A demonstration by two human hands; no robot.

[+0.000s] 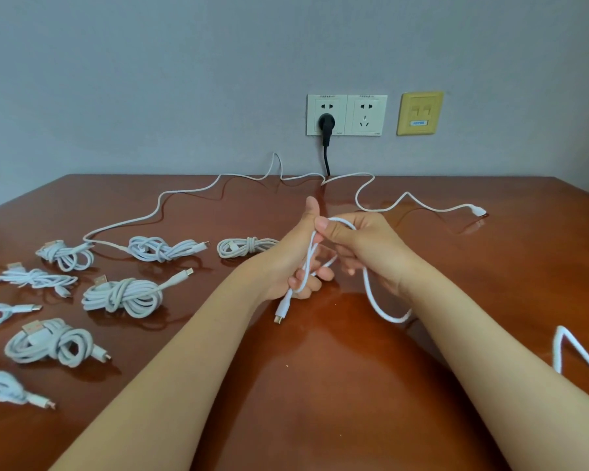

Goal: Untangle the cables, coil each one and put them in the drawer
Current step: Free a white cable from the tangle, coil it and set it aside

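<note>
We have the desk (320,385) spread below the wall socket (327,113). Well left of the socket sit the coiled cables (123,295), and a loose cable (191,190) snakes just beneath it. Straight below the socket, the cable (371,294) we're winding stands near upright in our left hand (286,263), fingers curled round it. Our right hand (368,246) pinches the top loop. Slack trails down to the right, so the right hand looks nearer for the next wrap. The connector (279,312) dangles lowest.

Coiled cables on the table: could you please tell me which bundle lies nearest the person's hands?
The coiled bundle at the right end of the far row, right beside the left hand; the rest lie farther left.
</note>
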